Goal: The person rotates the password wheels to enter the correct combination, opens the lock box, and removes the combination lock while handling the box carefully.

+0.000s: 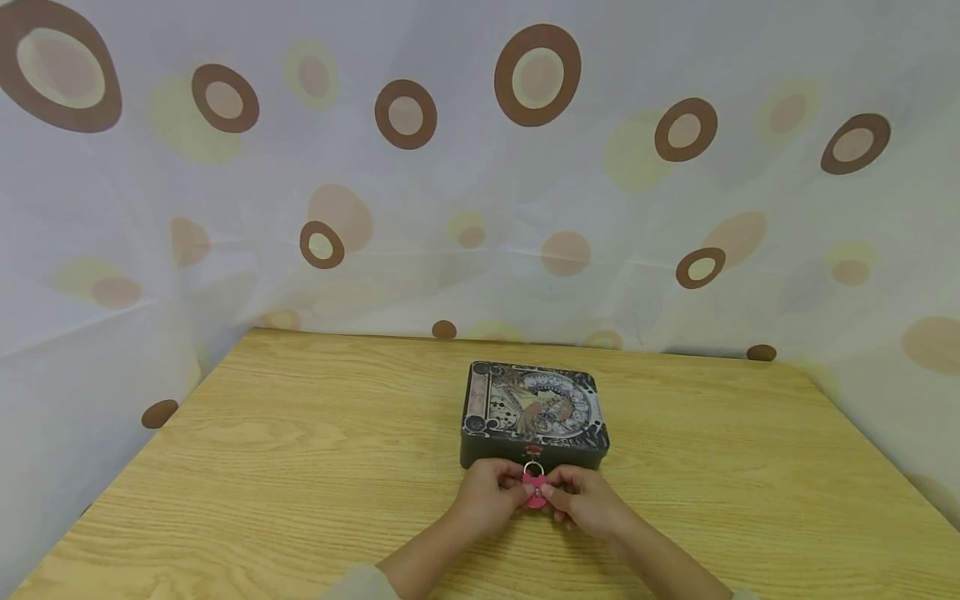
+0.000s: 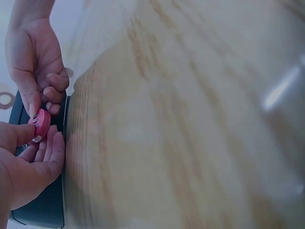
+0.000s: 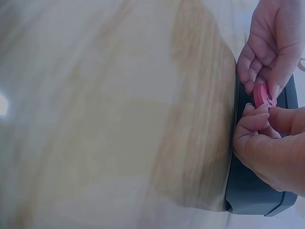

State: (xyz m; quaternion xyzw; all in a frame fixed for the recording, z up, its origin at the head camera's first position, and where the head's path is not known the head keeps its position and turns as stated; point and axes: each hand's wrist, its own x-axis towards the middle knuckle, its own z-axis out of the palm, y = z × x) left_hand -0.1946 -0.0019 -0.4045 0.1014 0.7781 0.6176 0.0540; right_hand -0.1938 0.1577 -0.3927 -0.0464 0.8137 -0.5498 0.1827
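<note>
A pink padlock (image 1: 535,498) with a silver shackle is at the front of a dark decorated tin box (image 1: 537,408). The shackle stands just below the box's red clasp (image 1: 533,451); I cannot tell whether it is locked. My left hand (image 1: 486,502) pinches the padlock from the left, thumb on its face. From the other side, my right hand (image 1: 590,505) pinches it too. Both wrist views show the padlock (image 2: 43,123) between thumbs and fingers, with small dials or markings on its face. The box lid is closed.
The box stands on a light wood-grain table (image 1: 315,467). Behind the table and along its sides hangs a pale cloth (image 1: 450,192) with brown, yellow and pink circles.
</note>
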